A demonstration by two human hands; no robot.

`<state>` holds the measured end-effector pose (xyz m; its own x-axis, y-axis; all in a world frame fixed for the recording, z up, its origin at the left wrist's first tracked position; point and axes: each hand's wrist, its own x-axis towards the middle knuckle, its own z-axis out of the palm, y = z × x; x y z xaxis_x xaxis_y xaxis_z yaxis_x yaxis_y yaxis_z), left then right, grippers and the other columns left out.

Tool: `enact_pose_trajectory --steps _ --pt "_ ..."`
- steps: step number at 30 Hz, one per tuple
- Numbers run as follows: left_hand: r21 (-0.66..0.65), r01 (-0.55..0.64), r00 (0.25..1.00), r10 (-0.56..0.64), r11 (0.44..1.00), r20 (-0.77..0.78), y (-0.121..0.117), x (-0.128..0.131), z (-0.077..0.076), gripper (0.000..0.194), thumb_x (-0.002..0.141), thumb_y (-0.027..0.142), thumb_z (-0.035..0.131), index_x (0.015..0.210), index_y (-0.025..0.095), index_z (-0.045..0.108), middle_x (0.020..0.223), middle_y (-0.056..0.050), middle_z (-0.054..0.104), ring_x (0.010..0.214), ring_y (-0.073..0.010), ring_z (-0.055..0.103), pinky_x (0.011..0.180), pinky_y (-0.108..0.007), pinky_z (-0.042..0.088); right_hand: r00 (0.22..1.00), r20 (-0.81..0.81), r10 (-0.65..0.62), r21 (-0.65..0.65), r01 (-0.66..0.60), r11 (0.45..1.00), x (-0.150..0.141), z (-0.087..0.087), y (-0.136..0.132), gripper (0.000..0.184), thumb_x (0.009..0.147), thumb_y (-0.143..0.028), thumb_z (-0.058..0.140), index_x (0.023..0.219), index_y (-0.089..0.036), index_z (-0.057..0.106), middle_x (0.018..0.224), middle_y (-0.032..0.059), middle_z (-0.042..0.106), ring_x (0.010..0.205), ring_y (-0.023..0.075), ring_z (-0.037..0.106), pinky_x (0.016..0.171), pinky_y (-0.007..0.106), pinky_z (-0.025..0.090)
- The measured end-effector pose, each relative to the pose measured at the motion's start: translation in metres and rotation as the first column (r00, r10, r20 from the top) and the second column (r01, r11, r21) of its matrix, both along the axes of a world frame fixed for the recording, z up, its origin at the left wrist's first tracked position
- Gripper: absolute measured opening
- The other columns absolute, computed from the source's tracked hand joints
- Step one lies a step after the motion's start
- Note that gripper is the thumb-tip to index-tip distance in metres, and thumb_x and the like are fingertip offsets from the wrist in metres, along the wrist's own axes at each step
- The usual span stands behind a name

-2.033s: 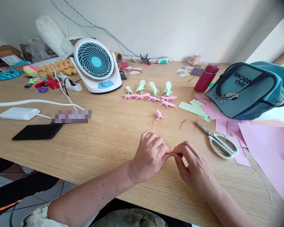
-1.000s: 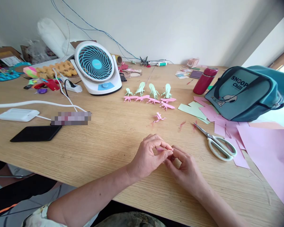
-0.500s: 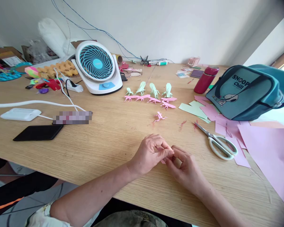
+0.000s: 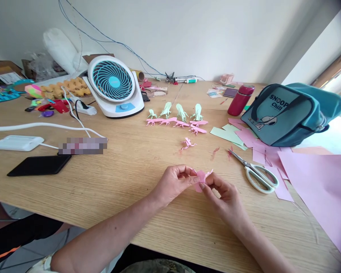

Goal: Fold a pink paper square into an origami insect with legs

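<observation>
Between my two hands is a small pink folded-paper figure [image 4: 200,176], with thin points sticking out at its upper left and right. My left hand [image 4: 174,182] pinches its left side between thumb and fingers. On the other side, the thumb and fingertips of my right hand [image 4: 223,195] grip the paper's right edge. A pink origami figure [image 4: 188,143] stands just beyond my hands. Farther back, several pink folded figures [image 4: 182,123] line up in front of a row of pale green ones [image 4: 181,111].
Scissors [image 4: 255,172] lie to the right, beside pink paper sheets [image 4: 315,182] and green strips [image 4: 229,135]. A red bottle [image 4: 240,101] and teal bag [image 4: 284,113] stand behind them. At left are a fan [image 4: 113,81], a black phone [image 4: 39,165] and cables. Another person's leg [image 4: 25,233] shows lower left.
Both hands have turned and drawn slightly apart, so the pink paper figure, mostly hidden before, now shows between the fingertips. The camera view has shifted slightly.
</observation>
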<state>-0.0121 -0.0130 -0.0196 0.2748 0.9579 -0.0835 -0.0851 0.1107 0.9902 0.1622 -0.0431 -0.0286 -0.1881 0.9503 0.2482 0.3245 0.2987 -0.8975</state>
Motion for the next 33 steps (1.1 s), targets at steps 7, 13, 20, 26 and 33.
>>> enact_pose_trajectory --steps 7,13,20,26,33 --pt "-0.008 -0.079 0.993 0.08 0.997 0.089 -0.008 0.007 0.008 0.033 0.069 0.041 0.085 0.077 0.011 0.072 0.078 -0.005 0.073 0.073 -0.0157 0.067 0.075 -0.028 0.054 0.995 -0.1 -0.031 -0.055 0.026 0.998 0.001 -0.006 0.003 0.017 0.091 -0.038 0.065 0.085 -0.021 0.065 0.081 0.0029 0.065 0.077 0.0171 0.059 0.072 0.029 0.047" --pt "-0.052 -0.103 0.976 0.111 0.993 0.188 -0.012 0.013 0.002 0.028 0.069 0.035 0.086 0.076 0.012 0.071 0.083 -0.002 0.07 0.077 -0.0137 0.066 0.078 -0.027 0.055 0.945 -0.326 -0.031 -0.163 -0.024 0.986 0.002 -0.016 0.006 0.017 0.091 -0.038 0.067 0.085 -0.022 0.066 0.083 0.0036 0.068 0.077 0.0173 0.06 0.077 0.031 0.05" --pt "-0.022 -0.091 0.951 0.094 0.996 0.293 -0.016 0.018 0.005 0.024 0.074 0.032 0.084 0.077 0.014 0.069 0.076 0.001 0.066 0.075 -0.0109 0.063 0.078 -0.025 0.054 0.905 -0.423 -0.053 -0.186 -0.029 0.982 -0.002 -0.006 0.005 0.018 0.083 -0.04 0.075 0.081 -0.023 0.072 0.077 0.0022 0.07 0.076 0.0173 0.063 0.074 0.03 0.052" --pt "-0.069 -0.07 0.951 0.088 0.995 0.297 -0.016 0.017 0.005 0.024 0.072 0.032 0.085 0.075 0.014 0.069 0.073 0.001 0.067 0.069 -0.0106 0.063 0.075 -0.025 0.053 0.878 -0.473 -0.076 -0.256 -0.055 0.965 -0.003 -0.002 0.009 0.023 0.076 -0.045 0.08 0.075 -0.023 0.072 0.07 0.0024 0.071 0.069 0.0172 0.065 0.073 0.032 0.056" --pt "-0.118 -0.051 0.954 0.083 0.992 0.287 -0.016 0.017 0.002 0.027 0.067 0.033 0.088 0.075 0.014 0.071 0.077 -0.001 0.071 0.075 -0.0129 0.067 0.079 -0.027 0.054 0.86 -0.495 -0.127 -0.268 -0.012 0.963 -0.004 -0.004 0.011 0.026 0.071 -0.044 0.083 0.073 -0.023 0.069 0.07 0.0016 0.07 0.065 0.0163 0.063 0.066 0.031 0.055"
